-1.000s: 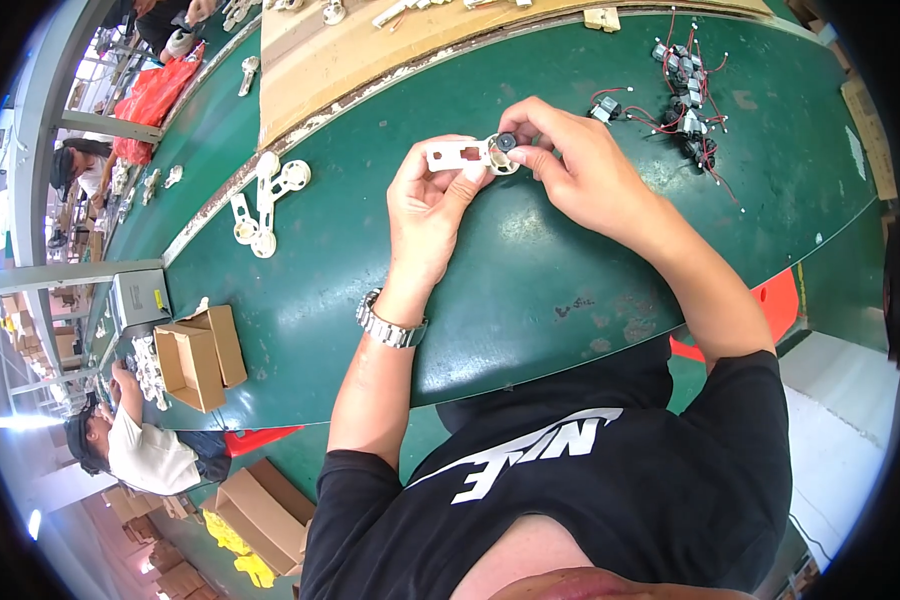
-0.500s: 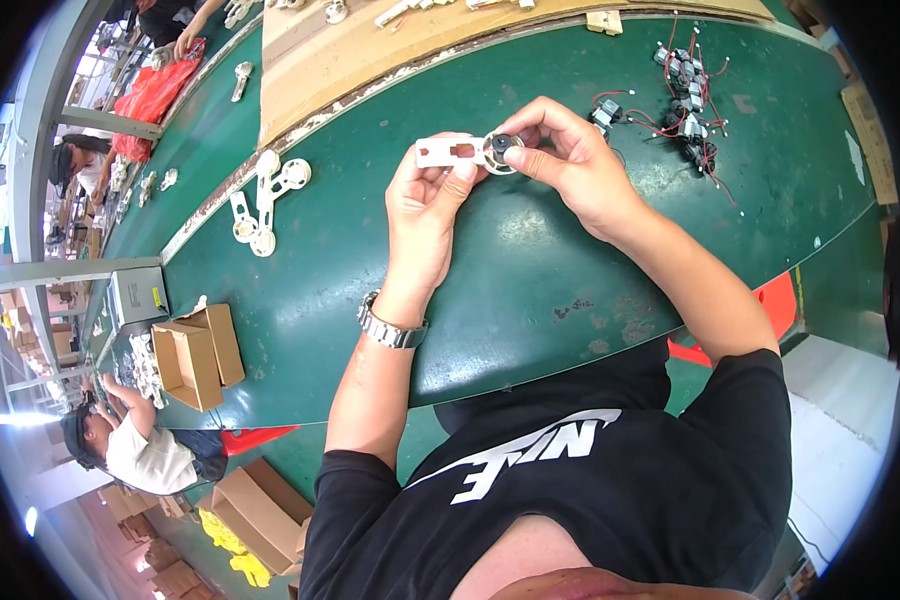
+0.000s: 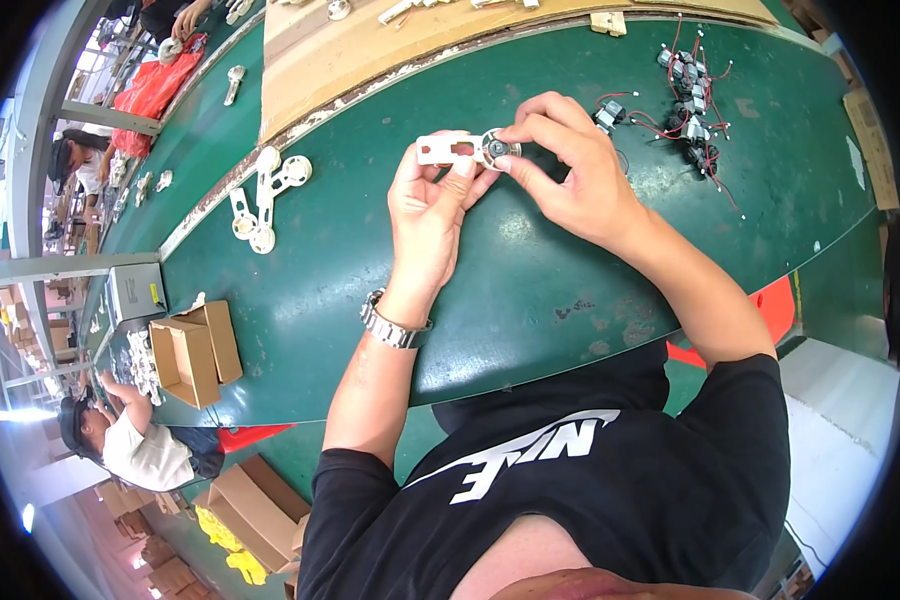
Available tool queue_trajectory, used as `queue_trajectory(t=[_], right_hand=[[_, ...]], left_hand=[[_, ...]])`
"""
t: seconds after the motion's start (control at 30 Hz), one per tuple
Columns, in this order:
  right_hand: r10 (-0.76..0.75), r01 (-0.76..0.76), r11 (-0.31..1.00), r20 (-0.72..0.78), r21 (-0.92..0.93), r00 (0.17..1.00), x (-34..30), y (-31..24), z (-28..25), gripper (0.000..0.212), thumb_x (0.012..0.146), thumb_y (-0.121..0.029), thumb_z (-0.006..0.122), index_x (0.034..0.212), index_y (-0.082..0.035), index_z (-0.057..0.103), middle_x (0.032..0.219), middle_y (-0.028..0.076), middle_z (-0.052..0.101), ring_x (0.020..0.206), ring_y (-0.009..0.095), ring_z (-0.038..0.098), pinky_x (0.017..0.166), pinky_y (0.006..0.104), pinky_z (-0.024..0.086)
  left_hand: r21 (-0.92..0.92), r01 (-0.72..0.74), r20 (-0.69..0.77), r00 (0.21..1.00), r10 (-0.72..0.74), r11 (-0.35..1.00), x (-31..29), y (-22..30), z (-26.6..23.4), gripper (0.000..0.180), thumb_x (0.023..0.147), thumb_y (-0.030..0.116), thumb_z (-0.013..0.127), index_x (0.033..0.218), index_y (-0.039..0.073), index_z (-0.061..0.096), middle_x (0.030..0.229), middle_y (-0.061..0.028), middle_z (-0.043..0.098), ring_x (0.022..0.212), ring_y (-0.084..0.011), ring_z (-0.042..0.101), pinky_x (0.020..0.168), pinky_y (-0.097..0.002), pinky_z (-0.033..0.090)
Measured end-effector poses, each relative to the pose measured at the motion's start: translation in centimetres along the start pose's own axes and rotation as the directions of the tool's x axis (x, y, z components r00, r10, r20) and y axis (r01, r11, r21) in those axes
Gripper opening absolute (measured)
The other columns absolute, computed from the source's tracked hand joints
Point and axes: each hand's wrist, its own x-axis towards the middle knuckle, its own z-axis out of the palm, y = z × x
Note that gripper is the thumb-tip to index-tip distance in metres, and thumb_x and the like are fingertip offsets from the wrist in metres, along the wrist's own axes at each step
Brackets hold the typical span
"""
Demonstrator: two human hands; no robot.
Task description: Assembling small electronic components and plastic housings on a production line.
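Observation:
My left hand (image 3: 432, 205) holds a flat white plastic bracket (image 3: 450, 150) above the green table (image 3: 350, 260). My right hand (image 3: 570, 170) pinches a small round motor (image 3: 497, 148) at the bracket's ring end. A metal watch (image 3: 395, 325) is on my left wrist. A pile of small motors with red and black wires (image 3: 690, 110) lies just beyond my right hand.
Two white brackets (image 3: 265, 198) lie to the left on the table. A brown cardboard sheet (image 3: 410, 40) with white parts runs along the far side. An open cardboard box (image 3: 195, 350) sits at the near-left edge. Other people work at the left, and a red bag (image 3: 155, 90) lies far left.
Both hands with the bracket and motor have shifted slightly; the grip stays the same.

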Motion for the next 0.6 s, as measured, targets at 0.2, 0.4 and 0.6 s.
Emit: queue_trajectory(t=[0.2,0.4,0.6], right_hand=[[0.073,-0.073,0.993,0.005,0.090,0.997,-0.1,1.5,0.4,0.019,0.085,-0.008,0.081,0.101,-0.003,0.074,0.104,0.011,0.065,0.098,0.029,0.065,0.086,0.0376,0.052],[0.304,-0.350,0.886,0.188,0.305,0.934,0.1,1.1,0.0,0.034,0.088,-0.017,0.084,0.115,-0.003,0.069,0.102,0.007,0.066,0.085,0.015,0.066,0.067,0.0305,0.053],[0.314,-0.590,0.581,0.514,0.561,0.798,0.2,1.3,0.0,0.044,0.103,-0.024,0.070,0.141,-0.003,0.060,0.109,0.008,0.068,0.083,0.012,0.065,0.062,0.0275,0.057]], left_hand=[[-0.012,-0.007,0.010,1.000,0.007,1.000,0.0,0.0,0.0,0.025,0.106,0.009,0.061,0.130,0.003,0.057,0.123,-0.0107,0.066,0.115,-0.0225,0.068,0.104,-0.0434,0.059],[0.027,-0.012,-0.012,1.000,0.013,1.000,-0.2,-0.2,-0.1,0.027,0.106,0.009,0.061,0.132,0.002,0.056,0.124,-0.0105,0.066,0.116,-0.0211,0.068,0.104,-0.0419,0.059],[0.046,-0.077,0.027,0.997,0.076,0.996,-0.4,-0.3,0.2,0.028,0.106,0.010,0.062,0.133,0.002,0.058,0.125,-0.0100,0.066,0.116,-0.0205,0.066,0.105,-0.0401,0.057]])
